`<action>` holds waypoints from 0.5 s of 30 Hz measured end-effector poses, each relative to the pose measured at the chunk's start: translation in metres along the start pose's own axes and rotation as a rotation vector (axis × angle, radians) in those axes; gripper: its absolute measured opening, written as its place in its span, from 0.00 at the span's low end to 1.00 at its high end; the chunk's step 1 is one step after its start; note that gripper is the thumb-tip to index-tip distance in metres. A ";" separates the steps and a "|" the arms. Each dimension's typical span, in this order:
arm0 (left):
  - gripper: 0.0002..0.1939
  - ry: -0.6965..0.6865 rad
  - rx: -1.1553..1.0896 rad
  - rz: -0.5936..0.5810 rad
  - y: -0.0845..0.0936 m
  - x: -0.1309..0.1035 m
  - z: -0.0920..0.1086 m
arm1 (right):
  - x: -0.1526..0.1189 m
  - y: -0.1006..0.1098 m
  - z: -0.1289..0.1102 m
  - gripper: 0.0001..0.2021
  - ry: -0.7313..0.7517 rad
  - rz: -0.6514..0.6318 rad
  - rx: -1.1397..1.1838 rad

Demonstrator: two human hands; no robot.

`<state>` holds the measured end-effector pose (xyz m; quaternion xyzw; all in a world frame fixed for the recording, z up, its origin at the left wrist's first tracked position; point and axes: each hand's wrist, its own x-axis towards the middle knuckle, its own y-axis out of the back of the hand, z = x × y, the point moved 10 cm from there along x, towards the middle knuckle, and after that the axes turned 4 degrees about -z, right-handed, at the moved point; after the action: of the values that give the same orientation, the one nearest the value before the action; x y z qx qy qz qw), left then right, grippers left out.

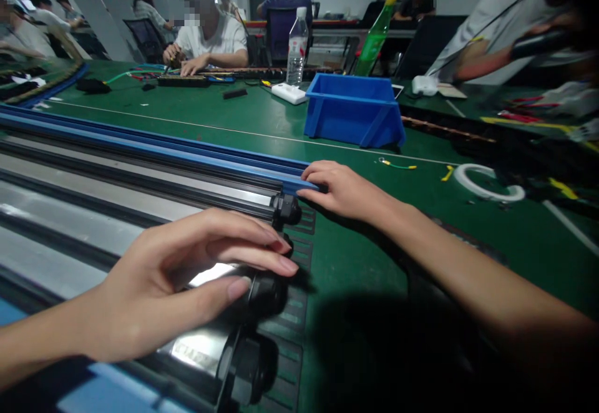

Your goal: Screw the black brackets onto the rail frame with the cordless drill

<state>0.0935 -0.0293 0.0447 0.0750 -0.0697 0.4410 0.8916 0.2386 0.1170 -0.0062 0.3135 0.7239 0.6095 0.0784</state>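
Several long silver bars (56,188) with black end fittings (253,363) lie side by side at the left. My left hand (154,282) hovers over their right ends, its thumb apart from the stretched fingers and nothing visible between them. Along the far side of the bars runs a long blue rail (187,151). At that rail's right end is my right hand (337,188), thumb on the near side and fingers over the far edge, pinching it. A black slotted strip (292,313) lies under the end fittings.
Beyond my right hand stands a blue bin (355,113), with a water bottle (297,51) and a green bottle (377,35) behind it. To the right lie a white ring-shaped coil (489,183) and a short green wire (397,165). Co-workers sit across the green table (243,113).
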 end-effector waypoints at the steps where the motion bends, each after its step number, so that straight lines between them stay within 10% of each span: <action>1: 0.22 0.000 0.000 0.008 0.001 0.000 0.000 | 0.000 0.000 0.000 0.10 0.000 -0.001 -0.002; 15: 0.20 -0.062 0.051 0.111 0.007 0.004 0.002 | 0.000 -0.002 0.000 0.12 -0.016 -0.007 -0.018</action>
<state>0.0900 -0.0220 0.0481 0.1075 -0.0899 0.4889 0.8610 0.2378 0.1171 -0.0079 0.3152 0.7189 0.6131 0.0889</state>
